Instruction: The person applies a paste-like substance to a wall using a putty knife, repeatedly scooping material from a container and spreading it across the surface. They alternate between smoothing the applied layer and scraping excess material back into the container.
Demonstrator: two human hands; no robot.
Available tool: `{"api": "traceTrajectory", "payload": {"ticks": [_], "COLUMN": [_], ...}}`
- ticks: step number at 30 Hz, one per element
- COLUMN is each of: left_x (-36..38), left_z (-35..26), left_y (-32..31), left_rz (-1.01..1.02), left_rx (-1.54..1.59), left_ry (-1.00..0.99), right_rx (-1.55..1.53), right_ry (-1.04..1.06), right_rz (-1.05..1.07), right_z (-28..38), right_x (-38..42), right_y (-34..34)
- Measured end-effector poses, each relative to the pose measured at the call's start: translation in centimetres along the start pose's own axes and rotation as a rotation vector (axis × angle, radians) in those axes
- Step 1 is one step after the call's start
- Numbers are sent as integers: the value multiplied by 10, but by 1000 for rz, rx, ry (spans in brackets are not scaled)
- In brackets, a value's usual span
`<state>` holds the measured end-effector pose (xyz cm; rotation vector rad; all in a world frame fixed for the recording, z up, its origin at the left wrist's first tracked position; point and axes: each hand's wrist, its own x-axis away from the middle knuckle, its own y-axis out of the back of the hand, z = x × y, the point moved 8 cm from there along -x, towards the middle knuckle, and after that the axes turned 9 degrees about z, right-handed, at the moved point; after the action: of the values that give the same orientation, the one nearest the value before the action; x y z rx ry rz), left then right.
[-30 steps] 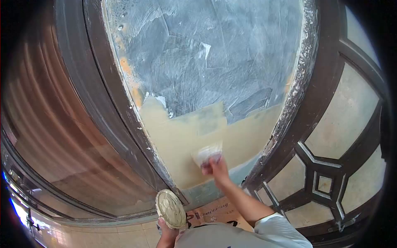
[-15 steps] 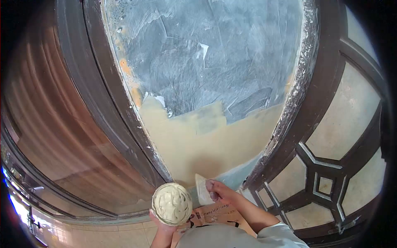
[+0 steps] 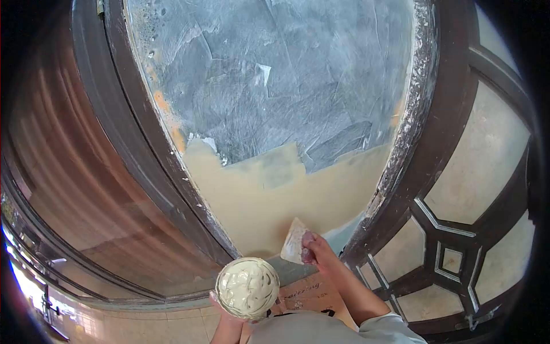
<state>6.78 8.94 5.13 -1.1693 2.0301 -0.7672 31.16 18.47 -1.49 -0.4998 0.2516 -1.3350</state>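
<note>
A round tub of cream-coloured putty [image 3: 247,286] rests in my left hand [image 3: 225,309], low in the view, with the fingers around its side and partly hidden beneath it. The putty surface is ridged and swirled. My right hand [image 3: 312,249] is closed on a putty knife [image 3: 294,243], its wide, smeared blade pointing up and left. The blade overlaps the lower part of the cream-coated wall [image 3: 252,209], just up and right of the tub. Above the coat, the wall is bare blue-grey [image 3: 258,103] with scratches and peeled spots.
Dark door frames with chipped paint border the wall, the right post [image 3: 408,114] speckled white. A reddish-brown curtain [image 3: 80,183] hangs behind the left side. To the right is a panelled door [image 3: 444,229]. Printed cardboard [image 3: 312,292] lies on the tiled floor [image 3: 149,327].
My right hand and the putty knife have moved up and slightly right over the coated wall, with the blade turning more upright. The tub has shifted slightly right. The view has shifted a little.
</note>
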Motion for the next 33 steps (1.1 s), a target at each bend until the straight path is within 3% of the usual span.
{"api": "traceTrajectory", "payload": {"ticks": [3, 5, 6, 7, 8, 11, 13, 14, 18, 21, 22, 24, 33], "left_x": [-9, -13, -8, -9, -11, -12, -15, -17, -22, -33, -38, -43, -51], "left_z": [-3, 1, 2, 4, 8, 21, 32, 35, 48, 54, 56, 64, 85], "left_y": [-22, -28, -15, -13, -13, -16, -16, -16, -17, -30, -36, -39, -63], "left_rz": [78, 199, 31, 21, 49, 24, 47, 43, 53, -33, -51, -67, -122], "left_rx": [-17, 501, 76, 76, 68, 41, -32, -34, 177, 32, -27, -26, -74], "left_ry": [-5, -114, -22, -30, -40, -86, -70, -77, -148, -176, -175, -169, -133], "right_rx": [7, -5, 70, 144, 144, 326, 254, 233, 421, 650, 651, 826, 1222], "right_ry": [45, 48, -17, -80, -90, -94, -49, 119, 310, 425, 423, 720, 922], "right_rz": [30, 72, 262, 452, 459, 443, 225, 89, 41, -33, -28, 47, 64], "right_z": [43, 51, 47, 44, 41, 33, 43, 60, 121, 136, 134, 144, 156], "right_x": [27, 30, 30, 33, 32, 24, 9, 8, 35, 49, 51, 67, 87], "right_y": [-17, -15, -20, -32, -37, -53, -33, -23, -6, 9, 10, -7, -20]}}
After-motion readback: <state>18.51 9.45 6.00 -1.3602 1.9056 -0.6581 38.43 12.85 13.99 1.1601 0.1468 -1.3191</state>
